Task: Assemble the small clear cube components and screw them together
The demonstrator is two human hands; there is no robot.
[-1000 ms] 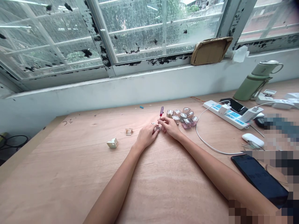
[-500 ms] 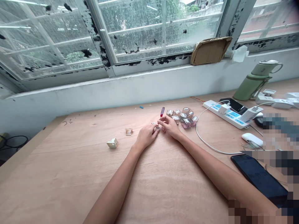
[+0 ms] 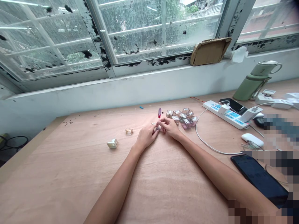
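Observation:
A small screwdriver (image 3: 159, 112) with a clear purple and red handle stands nearly upright, its tip down at a tiny metal part (image 3: 158, 128) on the table. The fingers of my right hand (image 3: 170, 127) pinch its shaft below the handle. From the other side my left hand (image 3: 147, 136) lies on the table, its fingertips closed against the tiny part, which they mostly hide. Just beyond my left fingers is another small metal piece (image 3: 153, 123). Left of that hand sit a cream plastic piece (image 3: 128, 132) and a larger cream plastic housing (image 3: 112, 143).
Several clear hexagonal boxes (image 3: 186, 120) cluster right of my right hand. Farther right are a white power strip (image 3: 227, 114) with a looping cable, a white mouse (image 3: 252, 140), a dark phone (image 3: 259, 179) and a green bottle (image 3: 253, 81). A blue bit (image 3: 141, 107) lies near the wall.
The screwdriver has gone from leaning right to nearly upright, its handle shifting slightly left. My right fingers have moved a little on it; my left hand stays in place.

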